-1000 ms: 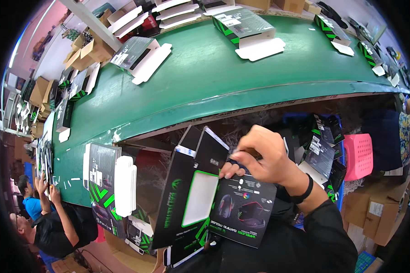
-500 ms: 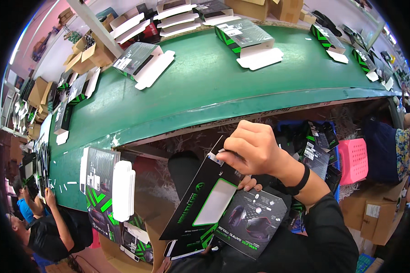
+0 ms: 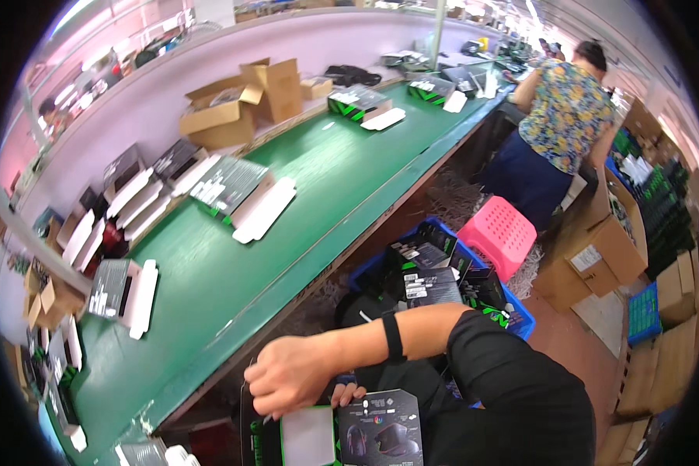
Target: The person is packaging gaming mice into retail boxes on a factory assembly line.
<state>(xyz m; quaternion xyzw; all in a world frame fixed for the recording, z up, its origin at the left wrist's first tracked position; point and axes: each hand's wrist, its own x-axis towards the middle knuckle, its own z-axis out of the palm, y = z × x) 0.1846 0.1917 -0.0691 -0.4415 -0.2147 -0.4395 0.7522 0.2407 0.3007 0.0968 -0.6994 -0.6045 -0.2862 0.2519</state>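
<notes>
A black-and-green gaming mouse box (image 3: 387, 435) lies low at the picture's bottom edge, partly cut off. Its printed panel shows two mice, and beside that is a dark panel with a pale, green-edged window (image 3: 307, 436). My left hand (image 3: 348, 394) grips the box's upper edge; only its fingertips show, the rest being behind the box. Across from the right comes my right forearm with a black wristband. My right hand (image 3: 290, 379) is closed at the upper left of the windowed panel, its fingers curled down; what they pinch cannot be made out.
Opened boxes (image 3: 233, 186) with white flaps stand along the green workbench (image 3: 233, 283). To the right are a blue crate (image 3: 520, 317) of boxes, a pink stool (image 3: 499, 237) and a large carton (image 3: 590, 260). A person in a floral top (image 3: 567, 109) stands beyond.
The view has swung to the right, bringing the person and cartons in. The box now sits lower in the picture. My right hand has turned, its back now upward, still near the panel's edge.
</notes>
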